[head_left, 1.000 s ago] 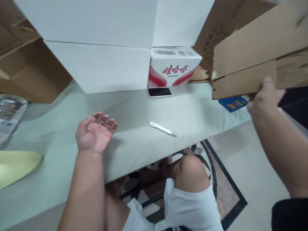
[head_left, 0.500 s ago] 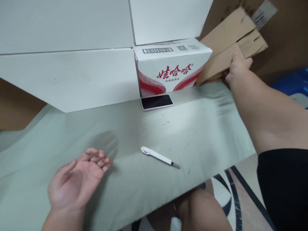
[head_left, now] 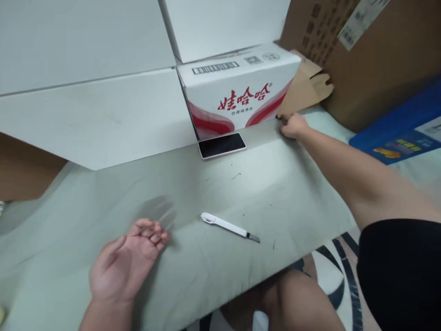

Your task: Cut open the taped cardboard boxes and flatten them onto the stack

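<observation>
My left hand (head_left: 126, 262) hovers palm up over the green cloth, its fingers loosely curled but apart and nothing in it. To its right a white utility knife (head_left: 225, 225) lies on the cloth with its blade out. My right hand (head_left: 293, 125) is low by the right corner of the white water carton (head_left: 241, 94). Its fingers are curled together around a small dark spot at the tips, too small to make out. Just behind that hand, a folded piece of brown cardboard (head_left: 308, 87) leans beside the carton, partly hidden by it.
A phone (head_left: 222, 146) lies against the carton's front. White boxes (head_left: 96, 119) stand at the left and back. A large brown box (head_left: 375, 69) and a blue package (head_left: 399, 133) are at the right. Dark scraps dot the cloth (head_left: 193, 266).
My right hand has moved down and left, and the cardboard it held now sits further behind the carton. My left hand has shifted slightly right in view; the camera has turned a little.
</observation>
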Demonstrator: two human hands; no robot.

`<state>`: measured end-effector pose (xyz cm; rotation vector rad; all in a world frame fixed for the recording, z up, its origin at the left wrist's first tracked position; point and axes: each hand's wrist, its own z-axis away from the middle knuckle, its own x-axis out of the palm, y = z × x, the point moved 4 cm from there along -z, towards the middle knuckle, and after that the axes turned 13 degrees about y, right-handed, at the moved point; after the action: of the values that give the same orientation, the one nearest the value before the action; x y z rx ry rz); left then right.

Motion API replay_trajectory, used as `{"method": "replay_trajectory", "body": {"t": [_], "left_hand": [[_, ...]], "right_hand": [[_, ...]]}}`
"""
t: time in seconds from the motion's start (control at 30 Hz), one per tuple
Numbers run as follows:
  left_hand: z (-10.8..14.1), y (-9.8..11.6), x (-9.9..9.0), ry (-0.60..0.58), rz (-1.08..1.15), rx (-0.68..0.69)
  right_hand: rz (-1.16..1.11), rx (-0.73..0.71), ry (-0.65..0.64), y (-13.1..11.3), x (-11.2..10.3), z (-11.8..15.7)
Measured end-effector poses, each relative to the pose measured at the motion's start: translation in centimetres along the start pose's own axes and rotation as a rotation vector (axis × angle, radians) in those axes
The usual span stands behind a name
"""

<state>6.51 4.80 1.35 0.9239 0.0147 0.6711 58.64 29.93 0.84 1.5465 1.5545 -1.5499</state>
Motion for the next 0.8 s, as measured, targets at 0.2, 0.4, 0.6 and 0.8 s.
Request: {"method": "replay_trajectory", "body": {"t": [0.2, 0.4, 0.6, 0.8], "left_hand": [[0.7, 0.8, -0.4, -0.129, 0.17, 0.009], [1.5, 2.6, -3.0, -0.18, 0.264, 0.067], [2.0, 5.6, -5.7, -0.212, 0.369, 0.232], [2.1, 7.0, -7.8, -0.257, 0.383, 0.231]], "right_hand": [[0.307, -0.287, -0.381, -10.1, -4.7, 4.5], [0.357, -0.828, -0.512, -26.5, -7.1, 16.0], [0.168, -1.238, -0.452, -44.3, -5.8, 27.2], [-0.228, -1.28, -0.352, -60.0, -1.8, 31.7]]}}
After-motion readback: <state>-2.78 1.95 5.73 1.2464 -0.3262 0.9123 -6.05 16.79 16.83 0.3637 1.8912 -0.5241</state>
